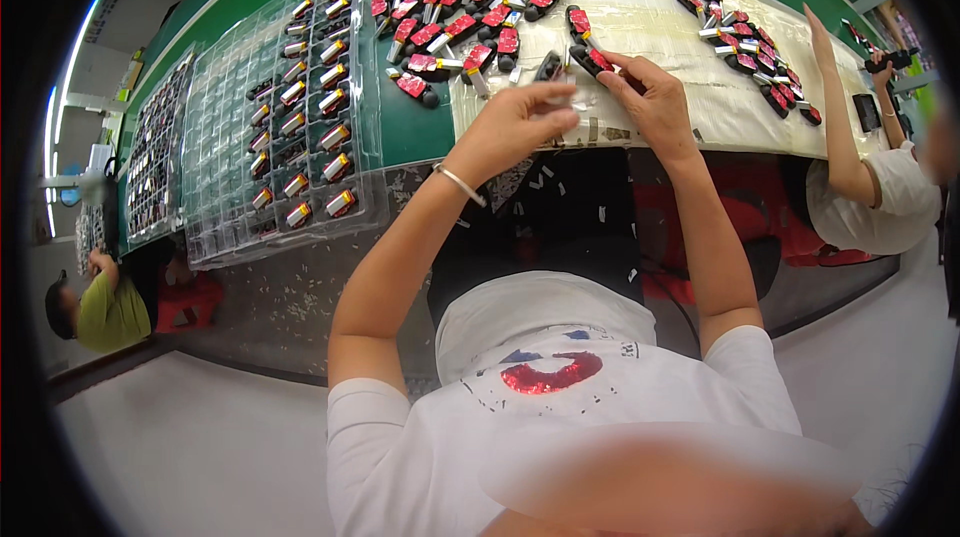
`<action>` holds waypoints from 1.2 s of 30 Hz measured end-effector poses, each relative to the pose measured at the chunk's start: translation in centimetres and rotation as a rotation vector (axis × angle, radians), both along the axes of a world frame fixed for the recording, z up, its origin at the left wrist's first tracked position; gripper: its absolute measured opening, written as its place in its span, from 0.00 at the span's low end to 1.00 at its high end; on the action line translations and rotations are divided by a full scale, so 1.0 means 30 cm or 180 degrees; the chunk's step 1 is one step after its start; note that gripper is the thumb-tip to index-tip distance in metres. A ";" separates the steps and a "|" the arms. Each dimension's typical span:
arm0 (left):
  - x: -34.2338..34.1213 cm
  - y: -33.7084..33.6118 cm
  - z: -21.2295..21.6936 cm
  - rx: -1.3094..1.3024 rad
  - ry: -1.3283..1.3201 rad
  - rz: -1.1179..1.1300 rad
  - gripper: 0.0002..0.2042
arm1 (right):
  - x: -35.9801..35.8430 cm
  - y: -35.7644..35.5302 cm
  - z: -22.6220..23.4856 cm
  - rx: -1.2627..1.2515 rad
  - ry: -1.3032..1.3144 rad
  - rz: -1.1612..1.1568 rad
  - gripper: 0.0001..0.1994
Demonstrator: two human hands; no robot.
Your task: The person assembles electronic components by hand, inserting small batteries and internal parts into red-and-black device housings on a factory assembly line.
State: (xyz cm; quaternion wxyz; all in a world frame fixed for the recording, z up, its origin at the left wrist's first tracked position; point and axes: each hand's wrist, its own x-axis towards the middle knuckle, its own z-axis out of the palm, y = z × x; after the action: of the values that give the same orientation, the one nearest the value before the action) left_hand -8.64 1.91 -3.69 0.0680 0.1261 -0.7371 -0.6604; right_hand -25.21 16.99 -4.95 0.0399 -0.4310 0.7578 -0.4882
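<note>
My right hand (655,102) pinches a small black device shell (592,59) with a red circuit board in it, holding it over the pale covered table top. Just left of it, my left hand (520,125) hovers with thumb and fingers apart and curved. A pale glint shows by its fingertips, too blurred to make out. Beyond the held shell lies another black shell with a red board (578,21). A dark oval part (548,66) rests behind my left fingers. Farther left is a heap of similar shells (460,27), with silver cells attached to many.
Clear plastic trays (225,137) at the left hold rows of silver-and-red units. A second group of shells (745,52) lies to the right. One co-worker (860,167) sits at the right, another (110,307) at the far left. White scraps (320,287) litter the floor.
</note>
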 end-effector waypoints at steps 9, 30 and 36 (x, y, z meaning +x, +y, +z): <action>0.046 0.001 0.014 0.1318 0.0087 0.0376 0.19 | 0.160 0.025 0.080 -0.0077 -0.1200 0.1193 0.11; 0.191 0.047 0.018 0.0871 0.0179 0.0811 0.10 | 0.226 -0.020 0.047 -0.0103 -0.1869 0.1757 0.14; 0.216 0.037 0.027 0.0641 -0.0121 0.1067 0.10 | 0.241 -0.032 0.046 -0.0156 -0.2439 0.1963 0.18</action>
State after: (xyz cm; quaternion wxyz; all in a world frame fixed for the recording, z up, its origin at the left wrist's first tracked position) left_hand -2.17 3.01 -2.88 0.1501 0.2656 -0.6371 -0.7078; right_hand -17.98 16.02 -3.58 0.4483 -0.4256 0.5140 -0.5947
